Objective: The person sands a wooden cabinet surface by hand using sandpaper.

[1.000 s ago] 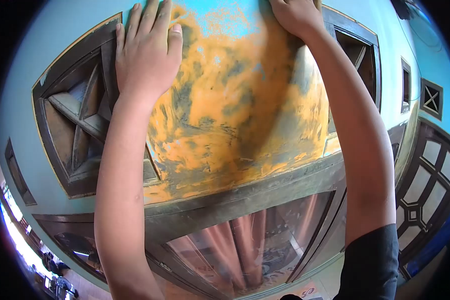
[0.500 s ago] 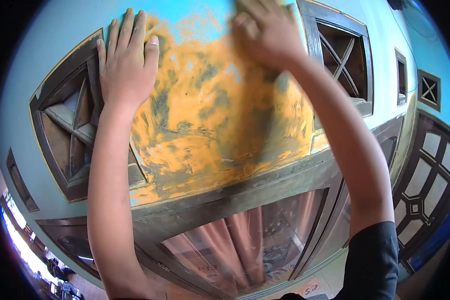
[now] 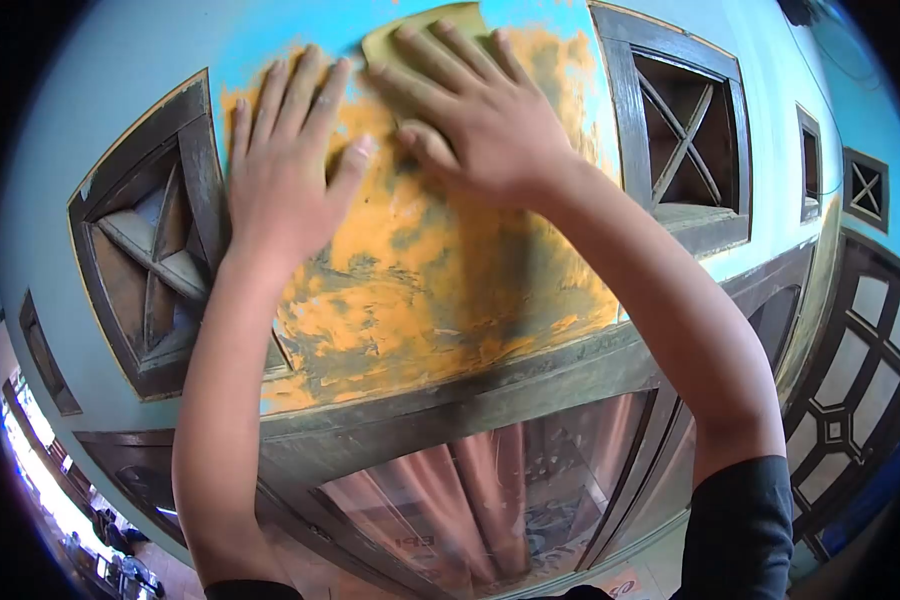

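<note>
The left hand [image 3: 282, 195], open and spread, lies against the left of the orange patch [image 3: 370, 300], further right than before. The right hand [image 3: 495, 130], fingers outstretched, has swung left toward it, pressing a sheet [image 3: 466, 22] to the patch's top; the sheet's upper edge now shows past the fingers. Below, open patch runs down to the beam [image 3: 420, 425]; vents [image 3: 680, 140] bound it left and right.
</note>
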The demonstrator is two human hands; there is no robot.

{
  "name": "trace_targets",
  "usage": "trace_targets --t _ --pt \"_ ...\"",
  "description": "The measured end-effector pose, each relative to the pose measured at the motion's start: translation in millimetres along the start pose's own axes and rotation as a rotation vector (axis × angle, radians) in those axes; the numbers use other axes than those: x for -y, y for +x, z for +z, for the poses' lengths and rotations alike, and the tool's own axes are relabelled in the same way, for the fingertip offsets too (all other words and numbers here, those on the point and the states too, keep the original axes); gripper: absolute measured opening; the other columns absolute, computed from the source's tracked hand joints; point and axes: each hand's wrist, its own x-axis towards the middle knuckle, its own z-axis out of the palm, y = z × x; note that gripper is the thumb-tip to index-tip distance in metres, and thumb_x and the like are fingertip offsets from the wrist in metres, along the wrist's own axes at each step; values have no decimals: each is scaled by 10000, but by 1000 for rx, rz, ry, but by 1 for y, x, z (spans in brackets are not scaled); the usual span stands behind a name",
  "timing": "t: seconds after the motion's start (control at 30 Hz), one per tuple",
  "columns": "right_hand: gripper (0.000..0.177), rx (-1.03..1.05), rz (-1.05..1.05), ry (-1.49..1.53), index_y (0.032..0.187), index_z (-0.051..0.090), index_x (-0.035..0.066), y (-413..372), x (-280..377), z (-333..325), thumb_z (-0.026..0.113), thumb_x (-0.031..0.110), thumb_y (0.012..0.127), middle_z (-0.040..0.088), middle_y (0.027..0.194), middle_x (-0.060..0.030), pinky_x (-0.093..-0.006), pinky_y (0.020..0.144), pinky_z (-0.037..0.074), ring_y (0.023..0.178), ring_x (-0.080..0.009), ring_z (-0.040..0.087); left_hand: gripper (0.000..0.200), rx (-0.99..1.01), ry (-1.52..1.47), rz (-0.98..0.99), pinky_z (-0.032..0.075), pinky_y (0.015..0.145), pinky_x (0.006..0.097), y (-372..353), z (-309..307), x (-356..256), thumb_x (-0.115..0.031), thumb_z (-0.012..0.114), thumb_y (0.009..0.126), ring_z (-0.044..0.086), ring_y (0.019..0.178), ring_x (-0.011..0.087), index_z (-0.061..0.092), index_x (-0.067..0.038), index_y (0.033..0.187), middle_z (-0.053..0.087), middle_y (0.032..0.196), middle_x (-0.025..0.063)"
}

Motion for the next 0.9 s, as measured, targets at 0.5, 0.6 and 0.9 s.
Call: trace_targets --t 0.5,0.6,0.9 --pt "627 142 127 -81 1650 244 193 62 -20 -5 347 417 1074 214 1713 -126 -603 1272 110 1591 -348 136 568 58 90 -221 103 1303 495 45 -7 22 -276 312 1093 188 1579 326 304 -34 1607 247 1694 156" --pt "619 122 362 -74 1643 249 141 97 -42 4 310 378 1075 234 1704 -143 -555 1282 122 1585 -369 149 565 63 73 -253 108 1302 494 46 -12 12 -264 307 1094 185 1580 324 301 -24 1605 246 1693 164" --pt "587 104 239 -111 1626 320 170 110 -34 28 265 357 1072 241 1710 -100 -549 1289 109 1586 -314 172 574 76 56 -262 113 1306 477 39 -13 17 -284 304 1100 183 1581 327 297 -4 1601 247 1690 175"
